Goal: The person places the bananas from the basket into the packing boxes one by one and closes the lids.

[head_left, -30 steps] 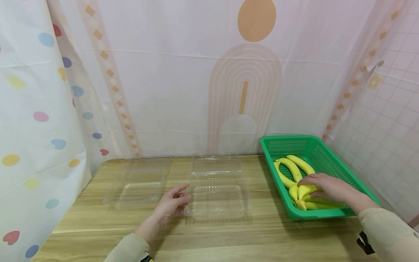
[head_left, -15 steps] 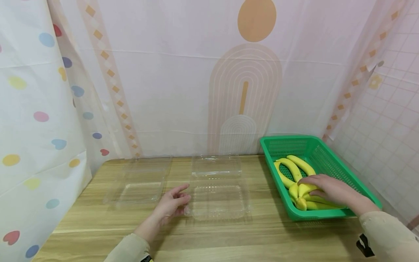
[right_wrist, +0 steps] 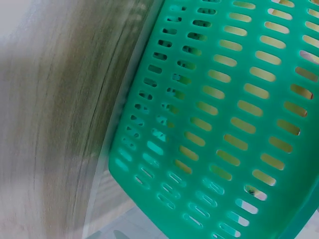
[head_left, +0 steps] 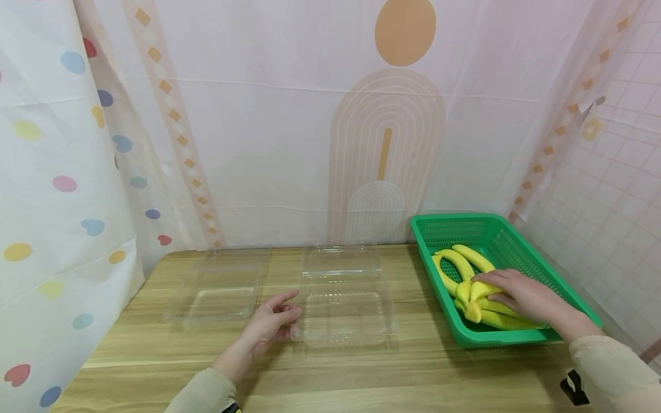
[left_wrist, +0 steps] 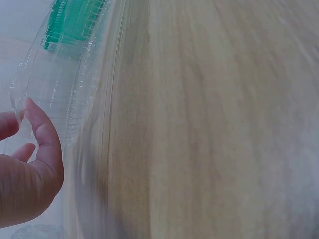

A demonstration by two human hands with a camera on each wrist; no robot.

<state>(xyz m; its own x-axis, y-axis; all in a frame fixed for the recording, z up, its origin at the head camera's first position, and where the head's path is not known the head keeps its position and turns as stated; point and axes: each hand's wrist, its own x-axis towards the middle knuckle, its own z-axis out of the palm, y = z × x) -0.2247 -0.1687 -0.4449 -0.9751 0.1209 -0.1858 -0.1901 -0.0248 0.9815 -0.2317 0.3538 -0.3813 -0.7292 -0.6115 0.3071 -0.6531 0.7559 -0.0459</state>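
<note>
My right hand [head_left: 524, 293] grips a bunch of bananas [head_left: 472, 310] from above, inside a green plastic basket [head_left: 465, 339]. The bunch's stem end faces left, and the hand covers part of the fruit. More bananas [head_left: 459, 265] lie behind the bunch. My left hand [head_left: 268, 324] is at the left edge of a clear plastic clamshell box [head_left: 346, 315], whose lid is open toward the wall. In the left wrist view, the box's rim [left_wrist: 20, 112] sits between the fingers of the left hand [left_wrist: 35, 169]. The right wrist view shows mostly the slotted basket wall [right_wrist: 224, 109], hiding that hand.
Another open clear clamshell box [head_left: 222, 301] stands on the wooden table [head_left: 320, 381], left of the left hand. A patterned curtain [head_left: 268, 143] hangs behind the table, and a dotted one [head_left: 57, 229] at the left. The basket stands near the right-hand curtain [head_left: 604, 189].
The banana bunch has tilted and risen slightly in the basket, its stem end moving up a little under my right hand. My left hand and both boxes have stayed put.
</note>
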